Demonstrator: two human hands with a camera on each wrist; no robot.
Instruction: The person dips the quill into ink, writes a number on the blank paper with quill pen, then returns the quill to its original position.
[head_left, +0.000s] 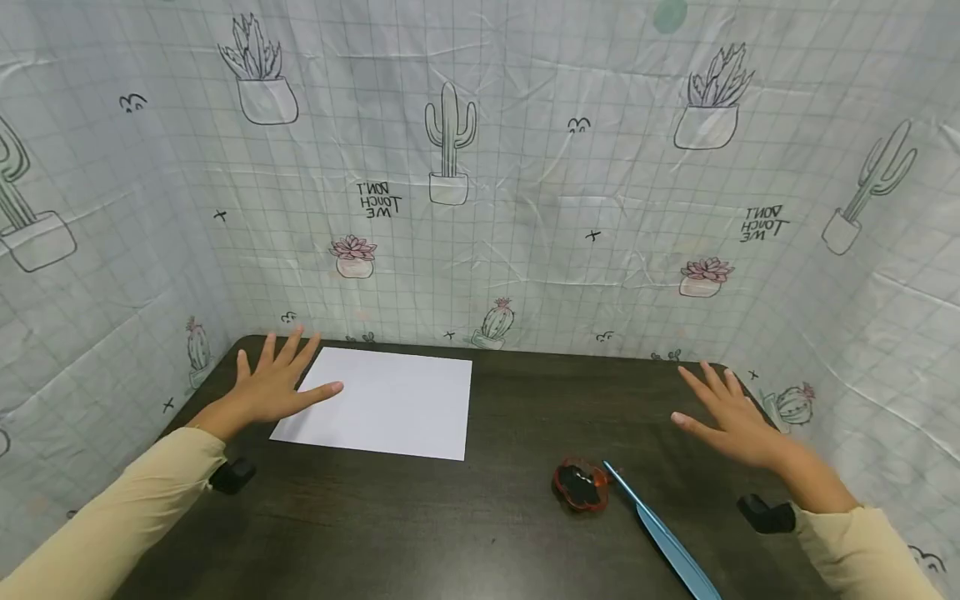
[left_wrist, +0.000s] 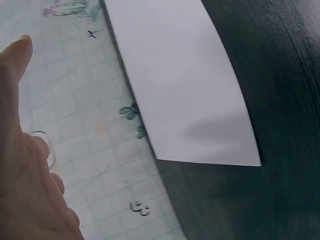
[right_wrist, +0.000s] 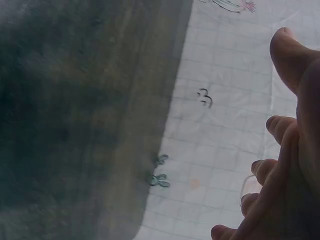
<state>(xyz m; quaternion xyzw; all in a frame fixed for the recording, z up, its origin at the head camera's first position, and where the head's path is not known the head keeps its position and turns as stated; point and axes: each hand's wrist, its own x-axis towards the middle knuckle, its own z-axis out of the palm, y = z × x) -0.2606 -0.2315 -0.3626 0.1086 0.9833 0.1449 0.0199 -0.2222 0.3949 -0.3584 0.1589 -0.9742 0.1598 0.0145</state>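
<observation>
While both hands lie spread over the dark bench (head_left: 510,517), neither holds anything. The left hand (head_left: 273,385) sits at the far left corner, its grip open with fingers straight and fanned; its thumb and forefinger side lies at the left edge of the white sheet of paper (head_left: 382,402), touching or just over that edge, though the head view does not settle which. From the left wrist view the sheet (left_wrist: 185,85) lies flat on the bench, one long edge running close along the bench's far rim, and the hand (left_wrist: 25,165) shows at the left, above the patterned cloth rather than the sheet.

The right hand (head_left: 731,421) is at the far right of the bench, its grip likewise open, fingers straight and apart, palm down. Whether it rests on the surface or hovers just above it cannot be told. In the right wrist view its fingers (right_wrist: 280,125) show loosely bent against the cloth backdrop (head_left: 525,167), which bears drawn cacti and potted plants on a grid and encloses the bench on three sides.

Near the front, left of the right forearm, sits a small red-and-black object (head_left: 579,485), and just beside it a long blue feather-like strip (head_left: 660,533) slants toward the bench's near edge. Both lie well apart from the paper.
</observation>
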